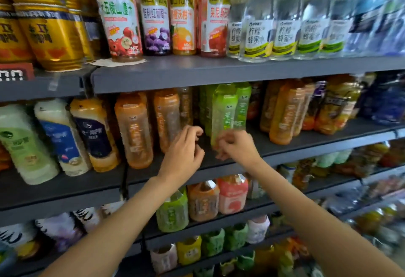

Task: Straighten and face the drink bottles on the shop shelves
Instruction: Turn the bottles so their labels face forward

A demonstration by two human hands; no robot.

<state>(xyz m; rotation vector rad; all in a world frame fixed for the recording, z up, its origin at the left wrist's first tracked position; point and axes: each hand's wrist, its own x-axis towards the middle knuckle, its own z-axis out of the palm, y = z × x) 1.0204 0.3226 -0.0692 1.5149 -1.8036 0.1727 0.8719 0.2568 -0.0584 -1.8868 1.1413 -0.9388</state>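
Note:
On the middle shelf [306, 145] a light green bottle [224, 110] leans slightly, label facing out. My right hand [237, 148] grips its base, blurred by motion. To its left stands an orange bottle [167, 116], and my left hand [184, 151] is in front of that bottle's lower right side. Its fingers are curled in the dark gap between the orange and green bottles, and I see nothing held in them. Another orange bottle [134, 129] stands further left, and a second green bottle [243, 101] is just behind the gripped one.
White, blue and navy milk-drink bottles [59, 136] lean at the left of the middle shelf. Orange bottles [285, 112] stand to the right. The top shelf [197, 72] carries gold cans [50, 31], juice bottles [122, 20] and clear lemon-honey bottles [256, 33]. The lower shelves hold smaller bottles [203, 202].

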